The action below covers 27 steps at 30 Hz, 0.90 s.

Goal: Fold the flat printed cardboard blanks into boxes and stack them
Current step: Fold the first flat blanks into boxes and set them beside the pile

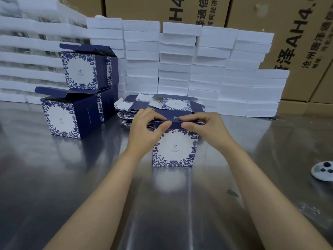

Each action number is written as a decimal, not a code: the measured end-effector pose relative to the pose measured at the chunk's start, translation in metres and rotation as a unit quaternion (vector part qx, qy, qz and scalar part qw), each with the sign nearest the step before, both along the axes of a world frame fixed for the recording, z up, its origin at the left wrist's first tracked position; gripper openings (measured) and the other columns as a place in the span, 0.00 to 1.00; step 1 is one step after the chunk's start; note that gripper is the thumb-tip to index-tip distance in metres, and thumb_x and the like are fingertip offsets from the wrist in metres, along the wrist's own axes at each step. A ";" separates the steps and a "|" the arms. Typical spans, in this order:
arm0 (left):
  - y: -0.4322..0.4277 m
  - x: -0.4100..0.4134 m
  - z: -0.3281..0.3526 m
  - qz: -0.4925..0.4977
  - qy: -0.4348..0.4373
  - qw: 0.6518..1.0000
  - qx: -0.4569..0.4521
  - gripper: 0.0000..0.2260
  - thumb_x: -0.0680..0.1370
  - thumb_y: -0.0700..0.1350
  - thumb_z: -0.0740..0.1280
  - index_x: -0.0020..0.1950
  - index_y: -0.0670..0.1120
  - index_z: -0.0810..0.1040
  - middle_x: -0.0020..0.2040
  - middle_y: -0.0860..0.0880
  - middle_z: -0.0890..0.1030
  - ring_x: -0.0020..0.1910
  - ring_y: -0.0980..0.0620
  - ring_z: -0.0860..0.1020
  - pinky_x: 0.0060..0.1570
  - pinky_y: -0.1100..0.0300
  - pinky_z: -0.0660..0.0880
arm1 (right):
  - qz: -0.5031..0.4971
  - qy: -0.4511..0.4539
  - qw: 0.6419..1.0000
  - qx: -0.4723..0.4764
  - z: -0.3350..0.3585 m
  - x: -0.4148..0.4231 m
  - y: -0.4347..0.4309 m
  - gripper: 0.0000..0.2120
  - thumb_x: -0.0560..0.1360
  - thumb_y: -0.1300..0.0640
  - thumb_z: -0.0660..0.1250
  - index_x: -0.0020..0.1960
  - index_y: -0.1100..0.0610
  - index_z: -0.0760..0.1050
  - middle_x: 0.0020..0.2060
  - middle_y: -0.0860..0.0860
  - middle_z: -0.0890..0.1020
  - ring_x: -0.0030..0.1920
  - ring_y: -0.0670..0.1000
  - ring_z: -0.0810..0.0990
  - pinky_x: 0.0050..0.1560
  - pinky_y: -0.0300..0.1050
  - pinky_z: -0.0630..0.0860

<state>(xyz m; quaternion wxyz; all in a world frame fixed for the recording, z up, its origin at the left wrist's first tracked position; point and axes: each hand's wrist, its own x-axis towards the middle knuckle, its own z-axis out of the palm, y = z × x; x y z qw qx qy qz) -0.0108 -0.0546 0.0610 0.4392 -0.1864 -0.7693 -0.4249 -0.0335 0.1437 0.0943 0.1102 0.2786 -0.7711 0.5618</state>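
A blue-and-white floral printed box (173,148) stands upright on the steel table in front of me. My left hand (146,126) and my right hand (207,126) both pinch the navy top flap along its upper front edge, thumbs in front, fingers over the top. Behind the box lies a pile of flat printed blanks (162,103). To the left stand folded boxes with their lids up: one (68,118) in front, another (84,69) stacked on a third behind it.
Stacks of white foam slabs (207,69) line the back of the steel table (90,177). Large brown cartons (297,33) stand behind them. A small white round object with dark dots (323,170) lies at the right edge.
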 end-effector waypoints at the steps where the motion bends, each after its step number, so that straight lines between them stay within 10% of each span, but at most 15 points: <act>1: -0.002 0.001 0.003 -0.009 -0.003 1.000 0.000 0.11 0.73 0.54 0.69 0.40 0.46 0.81 0.38 0.54 0.77 0.43 0.50 0.74 0.47 0.57 0.69 | 0.002 0.001 1.000 0.001 0.002 0.001 0.000 0.07 0.69 0.59 0.76 0.47 0.54 0.85 0.42 0.45 0.86 0.41 0.42 0.82 0.42 0.33 0.77; 8: 0.000 0.005 0.024 -0.077 -0.049 0.991 0.102 0.02 0.73 0.40 0.73 0.41 0.47 0.83 0.38 0.53 0.79 0.44 0.52 0.76 0.50 0.57 0.72 | -0.010 0.031 0.999 -0.030 0.016 0.004 -0.009 0.05 0.71 0.61 0.74 0.41 0.52 0.84 0.35 0.44 0.85 0.37 0.43 0.82 0.43 0.35 0.77; 27: 0.014 0.014 0.014 -0.053 -0.034 0.987 0.148 0.02 0.76 0.41 0.70 0.46 0.49 0.82 0.43 0.55 0.82 0.48 0.53 0.79 0.52 0.58 0.74 | -0.154 0.214 0.963 0.050 0.005 0.015 -0.038 0.05 0.74 0.54 0.70 0.42 0.49 0.84 0.38 0.40 0.83 0.45 0.46 0.78 0.48 0.48 0.74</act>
